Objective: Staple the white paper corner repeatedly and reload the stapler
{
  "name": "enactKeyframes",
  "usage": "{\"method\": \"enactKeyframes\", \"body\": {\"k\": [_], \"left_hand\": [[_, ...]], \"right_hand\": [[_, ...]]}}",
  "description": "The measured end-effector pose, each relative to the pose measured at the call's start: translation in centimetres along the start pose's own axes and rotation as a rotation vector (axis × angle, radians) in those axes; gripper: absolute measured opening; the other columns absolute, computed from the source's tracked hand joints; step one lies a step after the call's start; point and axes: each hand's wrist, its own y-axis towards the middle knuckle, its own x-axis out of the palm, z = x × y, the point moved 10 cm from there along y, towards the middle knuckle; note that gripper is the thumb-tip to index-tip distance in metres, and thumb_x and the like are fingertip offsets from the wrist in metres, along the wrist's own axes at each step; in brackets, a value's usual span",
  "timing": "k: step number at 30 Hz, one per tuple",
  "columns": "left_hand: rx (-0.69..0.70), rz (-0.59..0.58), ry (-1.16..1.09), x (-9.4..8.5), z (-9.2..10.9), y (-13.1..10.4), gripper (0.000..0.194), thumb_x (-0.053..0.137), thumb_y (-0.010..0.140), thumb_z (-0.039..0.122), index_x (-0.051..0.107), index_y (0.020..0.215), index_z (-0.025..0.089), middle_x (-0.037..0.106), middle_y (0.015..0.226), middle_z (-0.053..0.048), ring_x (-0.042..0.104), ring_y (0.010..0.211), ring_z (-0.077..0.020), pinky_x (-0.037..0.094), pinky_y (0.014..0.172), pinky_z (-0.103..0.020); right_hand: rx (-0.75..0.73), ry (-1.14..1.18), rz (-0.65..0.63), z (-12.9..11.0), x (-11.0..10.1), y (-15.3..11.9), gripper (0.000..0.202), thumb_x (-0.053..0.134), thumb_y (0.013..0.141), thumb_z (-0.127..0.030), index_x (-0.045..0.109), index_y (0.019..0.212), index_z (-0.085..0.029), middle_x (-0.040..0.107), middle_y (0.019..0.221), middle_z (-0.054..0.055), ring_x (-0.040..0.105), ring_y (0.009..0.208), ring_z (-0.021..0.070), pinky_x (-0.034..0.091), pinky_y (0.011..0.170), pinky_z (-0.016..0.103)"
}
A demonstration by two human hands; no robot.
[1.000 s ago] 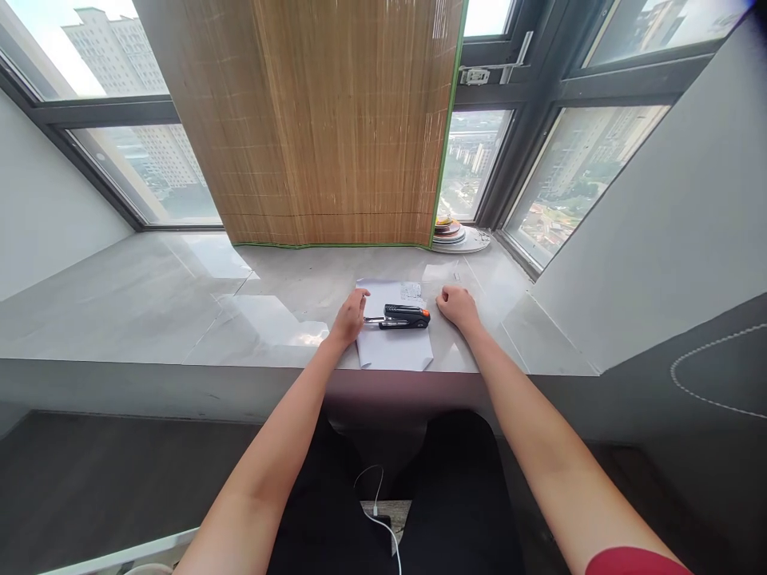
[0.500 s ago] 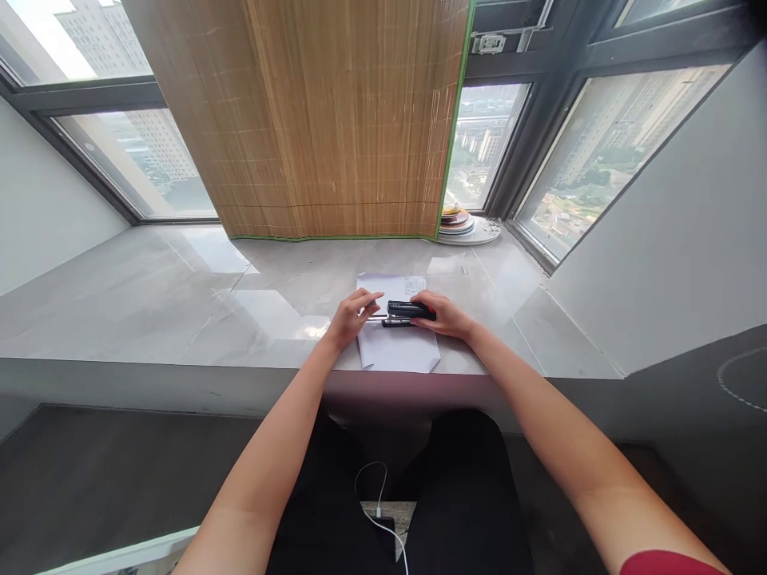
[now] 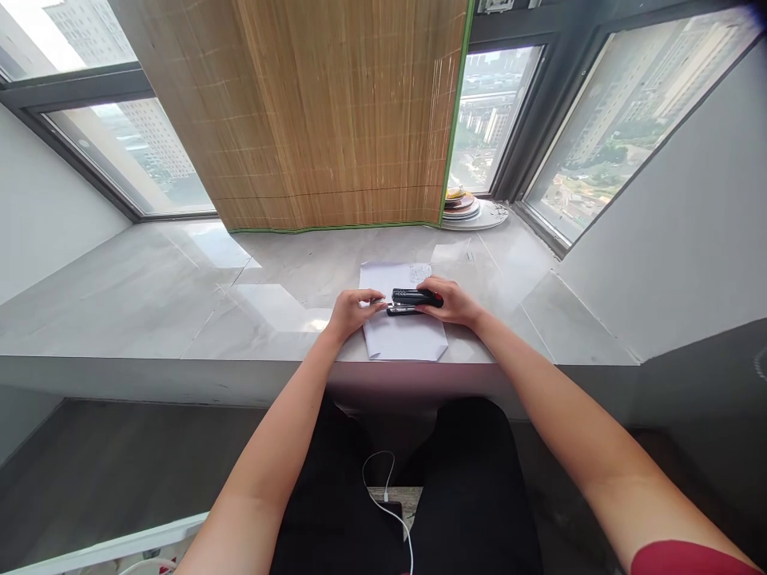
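Note:
A black stapler (image 3: 411, 300) with an orange end lies across a stack of white paper (image 3: 404, 335) on the grey stone window ledge (image 3: 180, 311). My right hand (image 3: 454, 303) grips the stapler's right end from the side. My left hand (image 3: 351, 311) pinches the stapler's metal left tip with its fingertips. The paper sits close to the ledge's front edge, its near corners just past my hands.
A bamboo blind (image 3: 335, 112) with a green edge hangs behind the ledge. A stack of plates (image 3: 464, 209) stands at the back right by the window. A white cable (image 3: 383, 487) runs to a phone on my lap. A grey wall rises at right.
My right hand moved left from the bare ledge and took hold of the stapler's right end. My left hand closed its fingertips on the stapler's left tip. The view tilted slightly down.

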Motion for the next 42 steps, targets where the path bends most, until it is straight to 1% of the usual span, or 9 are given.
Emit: {"method": "enactKeyframes", "body": {"k": [2, 6, 10, 19, 29, 32, 36, 39, 42], "left_hand": [[-0.012, -0.044, -0.009, 0.5, -0.4, 0.1, 0.023, 0.083, 0.090, 0.045, 0.086, 0.097, 0.023, 0.085, 0.096, -0.006, 0.078, 0.084, -0.0226, 0.063, 0.084, -0.037], [-0.035, -0.071, -0.013, 0.9, -1.1, 0.2, 0.021, 0.084, 0.087, 0.042, 0.087, 0.095, 0.023, 0.085, 0.093, -0.006, 0.074, 0.077, -0.0207, 0.060, 0.078, -0.036], [-0.059, -0.106, -0.023, 1.2, -1.2, 0.2, 0.020, 0.084, 0.086, 0.041, 0.087, 0.092, 0.022, 0.085, 0.094, -0.006, 0.074, 0.080, -0.0213, 0.058, 0.077, -0.036], [-0.111, -0.113, -0.037, 1.4, -1.7, 0.3, 0.018, 0.087, 0.083, 0.038, 0.088, 0.093, 0.024, 0.085, 0.096, -0.005, 0.077, 0.086, -0.0227, 0.060, 0.080, -0.035], [-0.087, -0.141, 0.012, 1.8, -2.0, 0.1, 0.017, 0.089, 0.084, 0.035, 0.087, 0.098, 0.025, 0.085, 0.099, -0.004, 0.077, 0.086, -0.0213, 0.060, 0.079, -0.034], [-0.068, -0.120, -0.007, 1.5, -1.6, 0.1, 0.016, 0.088, 0.085, 0.036, 0.087, 0.095, 0.024, 0.085, 0.096, -0.004, 0.078, 0.085, -0.0215, 0.061, 0.078, -0.034], [-0.032, -0.075, -0.058, 0.9, -0.6, 0.0, 0.014, 0.085, 0.089, 0.037, 0.087, 0.091, 0.024, 0.085, 0.093, -0.004, 0.079, 0.086, -0.0222, 0.063, 0.081, -0.037], [-0.013, -0.054, -0.088, 0.5, 0.0, 0.1, 0.019, 0.082, 0.092, 0.041, 0.085, 0.089, 0.023, 0.085, 0.091, -0.004, 0.079, 0.085, -0.0225, 0.065, 0.083, -0.039], [-0.019, 0.036, -0.117, -0.4, 0.1, 0.1, 0.027, 0.077, 0.097, 0.049, 0.082, 0.091, 0.023, 0.084, 0.094, -0.005, 0.079, 0.090, -0.0230, 0.064, 0.083, -0.039]], "right_hand": [[0.010, 0.003, -0.003, 0.0, 0.0, 0.0, 0.024, 0.076, 0.090, -0.040, 0.070, 0.107, -0.023, 0.071, 0.097, 0.006, 0.065, 0.087, 0.0233, 0.052, 0.079, 0.036], [0.017, 0.010, -0.008, -0.1, -0.1, 0.1, 0.025, 0.077, 0.090, -0.041, 0.070, 0.105, -0.023, 0.072, 0.097, 0.006, 0.064, 0.084, 0.0220, 0.051, 0.077, 0.035], [0.018, 0.008, -0.015, -0.1, -0.1, 0.1, 0.025, 0.077, 0.090, -0.040, 0.069, 0.106, -0.023, 0.072, 0.098, 0.006, 0.063, 0.084, 0.0215, 0.051, 0.076, 0.034], [-0.015, 0.017, -0.007, 0.0, -0.1, 0.1, 0.025, 0.079, 0.090, -0.040, 0.069, 0.107, -0.024, 0.071, 0.095, 0.006, 0.062, 0.080, 0.0222, 0.050, 0.073, 0.036], [-0.007, 0.016, 0.001, 0.1, -0.1, 0.0, 0.026, 0.080, 0.089, -0.039, 0.070, 0.106, -0.023, 0.072, 0.096, 0.007, 0.061, 0.078, 0.0206, 0.050, 0.071, 0.035], [-0.006, 0.016, -0.002, 0.2, -0.1, 0.0, 0.026, 0.080, 0.089, -0.039, 0.070, 0.106, -0.023, 0.072, 0.097, 0.007, 0.061, 0.079, 0.0207, 0.050, 0.071, 0.035], [-0.006, 0.022, -0.003, 0.2, -0.1, 0.0, 0.025, 0.080, 0.089, -0.039, 0.070, 0.106, -0.023, 0.073, 0.097, 0.007, 0.062, 0.080, 0.0213, 0.050, 0.071, 0.035], [-0.004, 0.022, -0.002, 0.2, -0.1, 0.0, 0.025, 0.080, 0.089, -0.039, 0.070, 0.106, -0.023, 0.073, 0.097, 0.007, 0.063, 0.081, 0.0220, 0.050, 0.072, 0.036], [-0.007, 0.020, -0.002, 0.2, -0.2, 0.1, 0.025, 0.080, 0.089, -0.038, 0.070, 0.106, -0.023, 0.073, 0.097, 0.007, 0.064, 0.083, 0.0225, 0.052, 0.074, 0.037]]}}
